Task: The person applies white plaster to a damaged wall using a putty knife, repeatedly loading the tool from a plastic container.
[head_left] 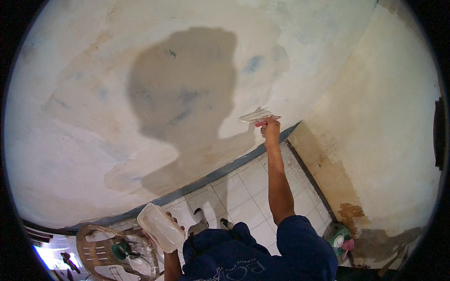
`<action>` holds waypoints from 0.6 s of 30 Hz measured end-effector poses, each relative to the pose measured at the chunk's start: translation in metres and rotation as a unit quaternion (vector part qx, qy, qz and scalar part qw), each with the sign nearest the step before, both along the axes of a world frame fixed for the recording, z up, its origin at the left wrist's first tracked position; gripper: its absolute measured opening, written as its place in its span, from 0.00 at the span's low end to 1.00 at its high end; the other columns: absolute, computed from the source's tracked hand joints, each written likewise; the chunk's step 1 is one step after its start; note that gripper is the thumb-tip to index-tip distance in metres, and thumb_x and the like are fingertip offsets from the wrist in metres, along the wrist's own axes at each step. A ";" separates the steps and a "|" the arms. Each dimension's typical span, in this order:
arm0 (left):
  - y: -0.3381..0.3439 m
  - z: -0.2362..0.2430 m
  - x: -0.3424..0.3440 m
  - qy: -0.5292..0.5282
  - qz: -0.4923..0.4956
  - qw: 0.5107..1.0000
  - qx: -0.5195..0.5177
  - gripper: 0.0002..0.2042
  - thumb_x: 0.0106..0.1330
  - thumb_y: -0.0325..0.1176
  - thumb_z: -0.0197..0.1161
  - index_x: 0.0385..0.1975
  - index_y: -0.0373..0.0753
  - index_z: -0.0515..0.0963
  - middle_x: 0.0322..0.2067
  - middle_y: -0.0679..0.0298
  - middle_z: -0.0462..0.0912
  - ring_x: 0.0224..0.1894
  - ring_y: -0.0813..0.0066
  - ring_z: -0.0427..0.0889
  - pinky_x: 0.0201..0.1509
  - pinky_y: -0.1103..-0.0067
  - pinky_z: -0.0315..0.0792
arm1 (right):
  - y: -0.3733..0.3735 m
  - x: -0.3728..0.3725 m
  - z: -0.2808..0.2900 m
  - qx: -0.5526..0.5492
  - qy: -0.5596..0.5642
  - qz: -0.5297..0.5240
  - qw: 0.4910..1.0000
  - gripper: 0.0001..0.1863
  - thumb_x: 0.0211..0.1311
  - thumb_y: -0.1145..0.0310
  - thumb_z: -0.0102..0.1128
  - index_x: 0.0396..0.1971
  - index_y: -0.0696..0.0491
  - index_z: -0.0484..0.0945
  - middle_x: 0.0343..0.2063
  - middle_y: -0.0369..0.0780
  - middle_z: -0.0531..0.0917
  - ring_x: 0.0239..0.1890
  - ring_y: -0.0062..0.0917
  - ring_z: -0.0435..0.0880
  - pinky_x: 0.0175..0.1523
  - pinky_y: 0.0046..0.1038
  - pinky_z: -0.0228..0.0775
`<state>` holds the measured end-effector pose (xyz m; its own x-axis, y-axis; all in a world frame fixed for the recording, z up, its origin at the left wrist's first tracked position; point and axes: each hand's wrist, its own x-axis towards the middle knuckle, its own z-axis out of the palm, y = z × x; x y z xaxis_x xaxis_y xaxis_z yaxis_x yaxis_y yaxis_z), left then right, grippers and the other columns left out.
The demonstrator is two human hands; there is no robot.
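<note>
My right hand (pixel 270 132) is closed around the red handle of a wide putty knife (pixel 255 115). Pale filler coats its blade, which is at the wall (pixel 211 154) near the corner; whether it touches, I cannot tell. Lower down, my left hand (pixel 175 221) grips a whitish rectangular plastic tub (pixel 161 228) from beneath and the sides, its fingers partly hidden. White smears cover the tub's inside. Patches of whitish filler and a few bluish spots mark the wall, and my shadow falls across it.
A brown plastic chair (pixel 86 246) stands at lower left, bearing a dark green container (pixel 120 250). A grey skirting strip (pixel 220 173) edges the white tiled floor (pixel 233 192). Green and pink items (pixel 343 241) lie by the right wall (pixel 389 140).
</note>
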<state>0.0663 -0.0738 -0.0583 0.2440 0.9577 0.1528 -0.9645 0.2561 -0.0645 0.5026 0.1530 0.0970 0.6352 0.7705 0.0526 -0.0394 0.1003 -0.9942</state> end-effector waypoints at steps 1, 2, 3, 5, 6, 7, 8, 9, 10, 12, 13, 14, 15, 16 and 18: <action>0.002 0.004 0.002 -0.001 -0.005 1.000 0.001 0.49 0.52 0.70 0.62 0.69 0.49 0.54 0.65 0.51 0.58 0.65 0.47 0.60 0.59 0.34 0.55 | -0.010 0.001 0.012 0.000 -0.010 -0.001 1.000 0.17 0.62 0.62 0.47 0.18 0.56 0.74 0.16 0.41 0.80 0.10 0.15 0.64 0.14 0.19 0.50; 0.001 0.007 0.003 0.005 0.005 1.000 -0.021 0.47 0.53 0.68 0.62 0.69 0.49 0.53 0.64 0.50 0.60 0.63 0.45 0.63 0.57 0.35 0.58 | -0.014 0.002 0.009 0.001 -0.010 -0.002 1.000 0.17 0.62 0.62 0.47 0.18 0.56 0.74 0.16 0.41 0.80 0.10 0.15 0.64 0.14 0.19 0.50; 0.000 0.011 0.003 0.011 0.018 0.999 -0.043 0.46 0.54 0.66 0.63 0.69 0.49 0.53 0.63 0.49 0.62 0.62 0.42 0.66 0.55 0.36 0.62 | -0.016 0.002 -0.002 -0.012 -0.022 0.010 1.000 0.17 0.62 0.62 0.46 0.18 0.56 0.74 0.17 0.42 0.81 0.10 0.15 0.63 0.14 0.19 0.50; 0.004 0.016 0.010 -0.004 0.001 0.999 -0.033 0.46 0.55 0.65 0.63 0.69 0.49 0.53 0.63 0.48 0.62 0.62 0.42 0.66 0.55 0.36 0.62 | -0.018 0.037 -0.051 -0.033 -0.173 0.039 0.984 0.18 0.62 0.63 0.44 0.17 0.57 0.75 0.19 0.43 0.84 0.09 0.16 0.62 0.14 0.21 0.50; 0.006 0.017 0.013 -0.014 -0.011 0.999 -0.027 0.45 0.56 0.64 0.63 0.69 0.48 0.53 0.63 0.48 0.62 0.62 0.42 0.66 0.55 0.36 0.62 | -0.008 0.051 -0.071 -0.033 -0.174 0.032 0.984 0.18 0.62 0.63 0.44 0.17 0.57 0.75 0.19 0.43 0.84 0.09 0.16 0.62 0.14 0.21 0.50; 0.007 0.016 0.014 -0.015 -0.016 0.999 -0.027 0.45 0.56 0.64 0.63 0.69 0.48 0.53 0.63 0.48 0.62 0.62 0.42 0.66 0.55 0.36 0.62 | 0.000 0.060 -0.086 -0.061 -0.158 -0.002 0.986 0.19 0.62 0.64 0.44 0.16 0.57 0.75 0.18 0.43 0.83 0.10 0.16 0.63 0.14 0.22 0.50; 0.006 0.014 0.011 -0.009 -0.013 0.999 -0.029 0.45 0.56 0.63 0.64 0.69 0.48 0.53 0.63 0.48 0.61 0.62 0.42 0.65 0.55 0.35 0.62 | 0.006 0.055 -0.088 -0.090 -0.139 -0.029 0.986 0.19 0.62 0.64 0.43 0.16 0.57 0.76 0.16 0.42 0.82 0.10 0.16 0.64 0.15 0.23 0.51; 0.006 0.012 0.010 -0.004 -0.012 0.999 -0.031 0.45 0.56 0.62 0.64 0.69 0.48 0.53 0.63 0.48 0.61 0.62 0.42 0.65 0.55 0.35 0.61 | 0.016 0.056 -0.083 -0.092 -0.097 -0.004 0.991 0.19 0.61 0.63 0.46 0.14 0.57 0.74 0.13 0.38 0.76 0.11 0.17 0.65 0.15 0.23 0.52; 0.006 0.010 0.008 -0.003 -0.012 0.999 -0.031 0.45 0.56 0.62 0.64 0.69 0.48 0.53 0.63 0.48 0.61 0.62 0.42 0.65 0.55 0.35 0.61 | 0.028 0.051 -0.071 -0.055 -0.127 -0.031 0.990 0.19 0.60 0.62 0.48 0.13 0.57 0.72 0.11 0.36 0.73 0.11 0.17 0.65 0.15 0.24 0.51; 0.006 0.006 0.007 -0.014 -0.021 0.999 -0.023 0.44 0.56 0.59 0.65 0.69 0.48 0.53 0.63 0.47 0.61 0.62 0.41 0.65 0.55 0.34 0.61 | 0.048 0.035 -0.027 -0.004 -0.122 -0.079 0.989 0.19 0.58 0.61 0.51 0.11 0.55 0.70 0.09 0.33 0.69 0.10 0.18 0.63 0.14 0.25 0.50; 0.006 0.005 0.005 -0.013 -0.019 0.999 -0.024 0.44 0.56 0.59 0.65 0.69 0.48 0.53 0.63 0.47 0.61 0.62 0.41 0.65 0.55 0.34 0.61 | 0.053 0.023 0.004 0.010 -0.087 -0.097 0.991 0.19 0.57 0.60 0.52 0.11 0.53 0.69 0.09 0.33 0.68 0.09 0.18 0.62 0.14 0.25 0.49; 0.003 0.004 0.001 -0.011 -0.011 1.000 -0.027 0.44 0.56 0.59 0.66 0.69 0.48 0.53 0.63 0.47 0.61 0.62 0.41 0.65 0.54 0.33 0.61 | 0.051 0.012 0.037 -0.007 -0.080 -0.064 0.995 0.19 0.59 0.59 0.53 0.13 0.55 0.71 0.10 0.34 0.70 0.12 0.20 0.66 0.17 0.26 0.54; 0.003 0.004 -0.001 -0.011 -0.010 0.999 -0.030 0.44 0.56 0.58 0.66 0.69 0.48 0.53 0.63 0.48 0.61 0.62 0.41 0.65 0.53 0.32 0.61 | 0.042 0.010 0.065 -0.024 -0.076 -0.037 0.996 0.20 0.60 0.57 0.53 0.15 0.56 0.73 0.11 0.35 0.71 0.14 0.21 0.69 0.21 0.28 0.59; 0.004 0.004 0.003 -0.013 -0.013 0.999 -0.028 0.44 0.56 0.58 0.66 0.69 0.48 0.53 0.63 0.48 0.61 0.62 0.41 0.65 0.53 0.32 0.61 | 0.031 0.017 0.083 -0.021 -0.046 -0.038 0.998 0.19 0.60 0.57 0.53 0.17 0.55 0.73 0.11 0.36 0.71 0.13 0.20 0.68 0.19 0.26 0.58; 0.006 0.007 0.011 -0.045 -0.001 0.998 -0.038 0.44 0.57 0.59 0.65 0.69 0.48 0.53 0.64 0.48 0.60 0.62 0.41 0.65 0.52 0.31 0.62 | 0.006 0.032 0.088 0.042 -0.009 0.007 0.999 0.18 0.60 0.57 0.52 0.19 0.56 0.75 0.11 0.34 0.70 0.11 0.17 0.65 0.17 0.23 0.55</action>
<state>0.0770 -0.0682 -0.0515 0.2348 0.9667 0.1014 -0.9533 0.2494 -0.1702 0.5343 0.1588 0.1854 0.6229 0.7715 0.1294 -0.0229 0.1833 -0.9828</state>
